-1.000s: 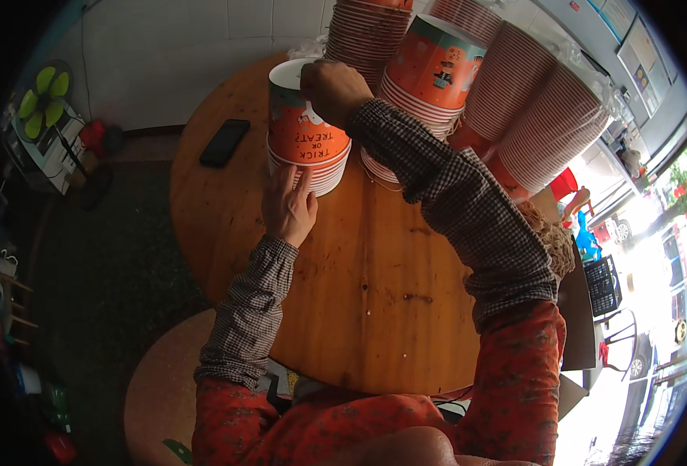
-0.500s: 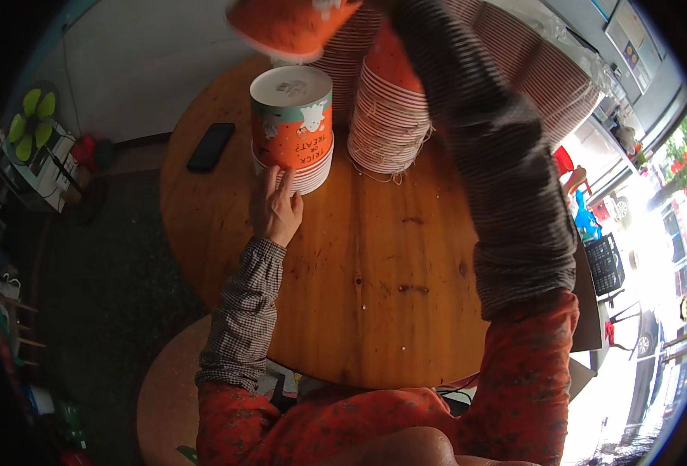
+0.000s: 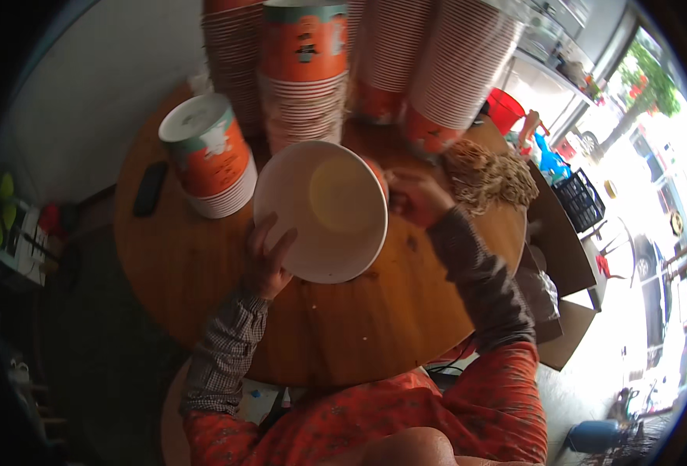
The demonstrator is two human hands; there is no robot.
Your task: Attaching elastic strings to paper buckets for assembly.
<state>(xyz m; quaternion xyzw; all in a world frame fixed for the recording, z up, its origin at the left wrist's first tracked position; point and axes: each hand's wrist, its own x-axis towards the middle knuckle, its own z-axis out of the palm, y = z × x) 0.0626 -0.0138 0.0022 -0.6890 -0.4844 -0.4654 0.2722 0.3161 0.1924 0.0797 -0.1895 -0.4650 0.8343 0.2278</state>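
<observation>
A paper bucket with a white inside is held over the table, its wide mouth tilted toward me. My left hand grips its near left rim, fingers over the edge. At the bucket's right side is my right hand, its fingers curled together close to the orange outer wall. Whatever they pinch is hidden and slightly blurred. Left of the held bucket, a short stack of upside-down orange and green paper buckets stands on the table. Behind it rises a taller stack with twine ends hanging from its rims.
Several tall nested bucket stacks fill the back of the round wooden table. A heap of brown twine lies at the right. A black phone rests near the left edge. An open cardboard box stands beyond the right edge.
My left hand has left the short stack and now holds a bucket's rim. My right hand has come down from the far stacks to that bucket's side. The view has shifted.
</observation>
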